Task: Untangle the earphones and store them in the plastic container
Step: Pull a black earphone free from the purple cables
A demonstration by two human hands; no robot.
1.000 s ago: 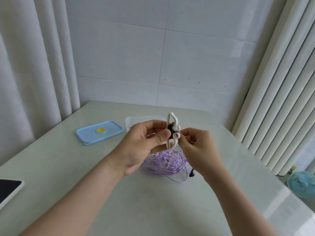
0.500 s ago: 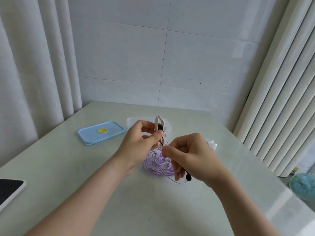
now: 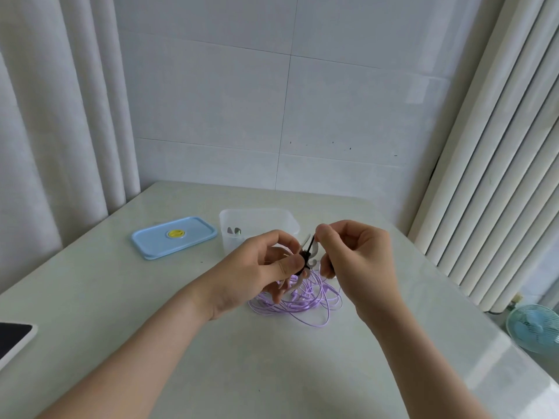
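My left hand pinches a bundled white earphone cable where a black tie wraps it. My right hand pinches the free end of that black tie just above the bundle. Both hands hover over a loose tangle of purple earphones lying on the table. Behind the hands stands the clear plastic container, open, with a small item inside near its left wall.
The container's blue lid lies flat to the left. A tablet corner shows at the left table edge. Curtains hang on both sides and a tiled wall stands behind. A small fan sits on the floor at right.
My right hand came up from the purple tangle to the top of the white bundle and now pinches the black tie. My left hand keeps holding the bundle, slightly lower.
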